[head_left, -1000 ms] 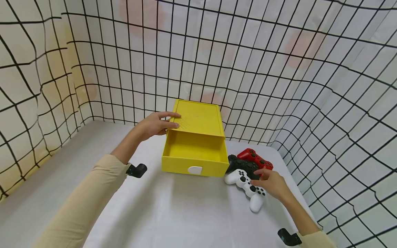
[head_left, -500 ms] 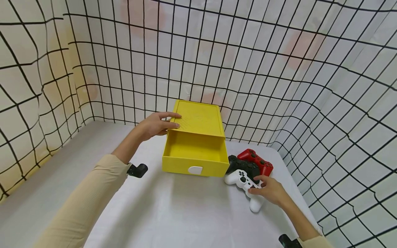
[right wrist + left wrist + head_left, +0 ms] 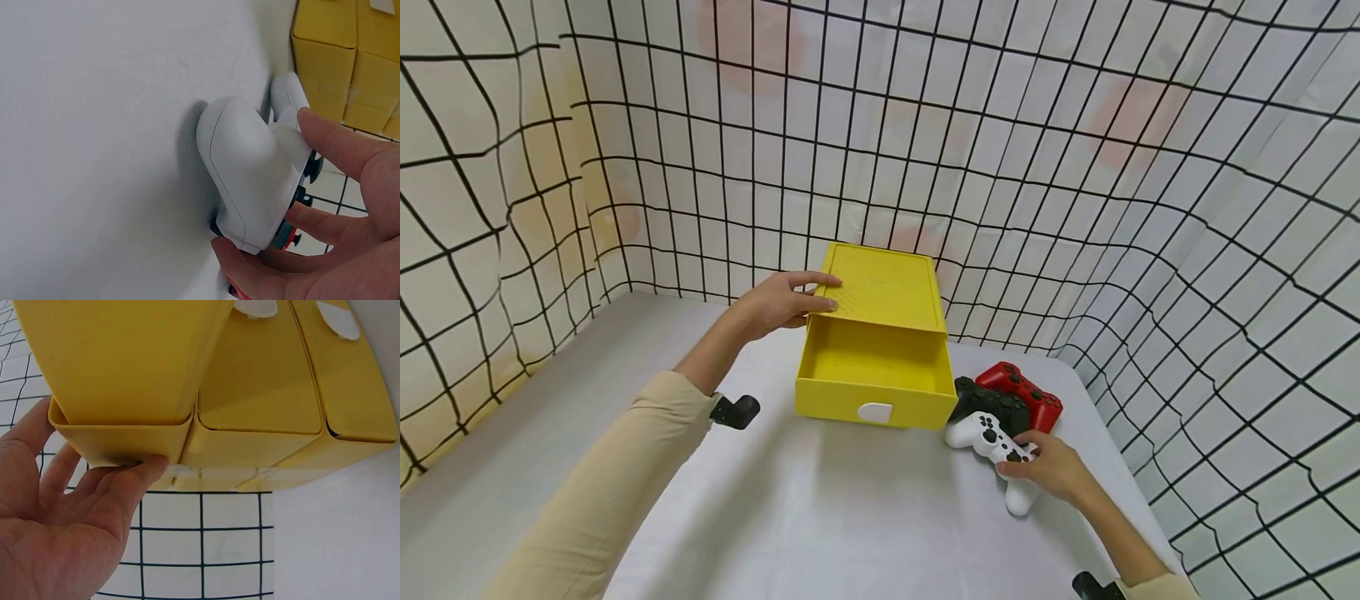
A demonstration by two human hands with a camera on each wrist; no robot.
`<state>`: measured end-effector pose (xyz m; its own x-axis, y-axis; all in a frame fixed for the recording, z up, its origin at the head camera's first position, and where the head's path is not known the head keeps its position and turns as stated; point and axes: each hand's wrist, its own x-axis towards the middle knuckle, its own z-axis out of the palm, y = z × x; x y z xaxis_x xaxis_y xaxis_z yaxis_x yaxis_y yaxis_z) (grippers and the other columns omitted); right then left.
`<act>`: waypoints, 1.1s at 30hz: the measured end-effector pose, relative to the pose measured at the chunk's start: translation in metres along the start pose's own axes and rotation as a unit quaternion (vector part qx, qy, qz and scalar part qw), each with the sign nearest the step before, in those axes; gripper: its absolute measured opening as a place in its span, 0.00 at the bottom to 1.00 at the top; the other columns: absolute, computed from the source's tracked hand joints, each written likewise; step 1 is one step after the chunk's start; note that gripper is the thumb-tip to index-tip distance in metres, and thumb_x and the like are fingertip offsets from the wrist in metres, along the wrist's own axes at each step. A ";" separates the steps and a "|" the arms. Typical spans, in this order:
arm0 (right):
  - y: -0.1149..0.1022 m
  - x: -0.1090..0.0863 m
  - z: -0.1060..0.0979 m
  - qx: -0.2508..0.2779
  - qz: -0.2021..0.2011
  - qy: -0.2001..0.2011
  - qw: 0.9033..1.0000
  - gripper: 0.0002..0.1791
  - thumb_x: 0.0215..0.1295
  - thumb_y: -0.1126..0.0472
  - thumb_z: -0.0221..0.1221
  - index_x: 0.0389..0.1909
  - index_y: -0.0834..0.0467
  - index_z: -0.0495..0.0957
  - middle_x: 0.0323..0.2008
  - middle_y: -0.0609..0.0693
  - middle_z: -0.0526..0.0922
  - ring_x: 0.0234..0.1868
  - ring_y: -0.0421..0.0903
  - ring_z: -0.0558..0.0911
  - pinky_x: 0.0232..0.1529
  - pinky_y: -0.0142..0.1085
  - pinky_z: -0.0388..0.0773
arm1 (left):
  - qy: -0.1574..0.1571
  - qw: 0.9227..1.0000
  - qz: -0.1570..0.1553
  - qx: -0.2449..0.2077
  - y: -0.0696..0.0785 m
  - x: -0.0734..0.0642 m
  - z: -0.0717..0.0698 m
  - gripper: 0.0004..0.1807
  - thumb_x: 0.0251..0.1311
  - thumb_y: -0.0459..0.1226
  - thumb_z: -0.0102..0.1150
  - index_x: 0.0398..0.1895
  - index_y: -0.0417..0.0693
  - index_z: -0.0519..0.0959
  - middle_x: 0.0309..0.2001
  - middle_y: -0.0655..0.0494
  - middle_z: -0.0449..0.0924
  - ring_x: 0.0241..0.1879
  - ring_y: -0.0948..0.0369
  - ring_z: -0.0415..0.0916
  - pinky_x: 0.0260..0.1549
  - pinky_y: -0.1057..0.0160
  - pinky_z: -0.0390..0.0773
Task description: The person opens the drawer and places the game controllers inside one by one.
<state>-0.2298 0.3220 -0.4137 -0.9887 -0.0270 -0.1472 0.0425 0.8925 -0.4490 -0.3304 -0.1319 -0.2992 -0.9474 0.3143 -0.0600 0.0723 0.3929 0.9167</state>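
Observation:
My left hand (image 3: 775, 304) holds the upper left edge of a yellow drawer unit (image 3: 883, 287). Some fingers reach over its top while others bend against its side (image 3: 128, 447). The top drawer (image 3: 876, 400), with a white pull tab, is slid out and its inside is bare. To the right, my right hand (image 3: 1056, 467) grips the near end of a white game controller (image 3: 985, 433). In the right wrist view, fingers lie around that controller's (image 3: 240, 162) body, beside its sticks. A black controller (image 3: 1000, 404) and a red controller (image 3: 1018, 385) lie just behind it.
Two lower drawers (image 3: 262, 369) in the unit are closed. The white tabletop (image 3: 850, 533) extends in front. Black wire mesh (image 3: 880, 150) encloses the back and both sides, close behind the unit.
My right hand has come down from above the controllers onto the white controller's near end and closed around it. My left hand stays on the drawer unit.

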 end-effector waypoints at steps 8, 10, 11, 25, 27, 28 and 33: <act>0.003 0.000 0.005 -0.001 0.007 -0.008 1.000 0.42 0.54 0.43 0.73 0.62 0.66 0.74 0.56 0.68 0.79 0.52 0.60 0.78 0.51 0.56 0.77 | 0.002 1.000 0.001 0.001 0.001 -0.001 0.001 0.28 0.65 0.48 0.67 0.68 0.61 0.75 0.43 0.52 0.72 0.35 0.60 0.65 0.37 0.66 0.70; 0.003 0.000 0.006 -0.002 0.013 -0.010 1.000 0.43 0.54 0.42 0.73 0.63 0.66 0.73 0.56 0.69 0.78 0.53 0.61 0.78 0.50 0.57 0.78 | 0.002 1.000 -0.001 -0.002 0.002 -0.001 0.001 0.28 0.65 0.48 0.67 0.68 0.62 0.75 0.43 0.52 0.72 0.36 0.60 0.66 0.37 0.66 0.70; 0.004 0.000 0.006 -0.002 0.015 -0.010 1.000 0.43 0.53 0.42 0.73 0.63 0.66 0.73 0.56 0.69 0.78 0.53 0.61 0.78 0.50 0.57 0.78 | 0.002 1.000 -0.002 -0.002 0.002 -0.001 0.001 0.28 0.65 0.48 0.67 0.68 0.62 0.75 0.44 0.52 0.72 0.37 0.59 0.66 0.37 0.66 0.70; 0.001 -0.001 0.003 0.002 0.022 0.039 0.999 0.36 0.50 0.43 0.74 0.55 0.62 0.79 0.46 0.60 0.83 0.44 0.54 0.79 0.35 0.40 0.76 | 0.005 1.000 -0.009 -0.005 0.000 -0.001 0.001 0.28 0.65 0.48 0.67 0.68 0.62 0.75 0.62 0.49 0.71 0.49 0.55 0.71 0.47 0.63 0.75; 0.001 0.000 0.003 0.000 0.024 0.042 0.999 0.36 0.50 0.43 0.74 0.54 0.62 0.79 0.45 0.60 0.83 0.44 0.54 0.79 0.35 0.39 0.75 | 0.002 1.000 -0.006 -0.006 0.000 -0.001 0.001 0.28 0.66 0.48 0.67 0.69 0.61 0.75 0.62 0.47 0.70 0.49 0.55 0.71 0.48 0.62 0.75; 0.002 0.000 0.002 0.000 0.025 0.043 0.999 0.36 0.50 0.43 0.74 0.54 0.63 0.79 0.46 0.60 0.83 0.44 0.54 0.79 0.35 0.39 0.76 | 0.002 1.000 -0.005 -0.006 0.000 -0.001 0.001 0.28 0.66 0.48 0.67 0.69 0.61 0.74 0.62 0.47 0.70 0.49 0.55 0.70 0.47 0.62 0.74; 0.002 0.000 0.000 -0.002 0.022 0.052 0.998 0.37 0.50 0.43 0.74 0.55 0.64 0.79 0.47 0.60 0.83 0.45 0.54 0.79 0.36 0.40 0.76 | -0.002 1.000 -0.004 -0.004 0.002 -0.002 0.000 0.28 0.66 0.47 0.66 0.69 0.60 0.74 0.64 0.47 0.69 0.50 0.55 0.71 0.51 0.61 0.76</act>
<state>-0.2297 0.3236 -0.4142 -0.9955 0.0592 -0.0744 0.0861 0.8933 -0.4412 -0.3286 -0.1315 -0.2978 -0.9469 0.3141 -0.0683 0.0625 0.3883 0.9194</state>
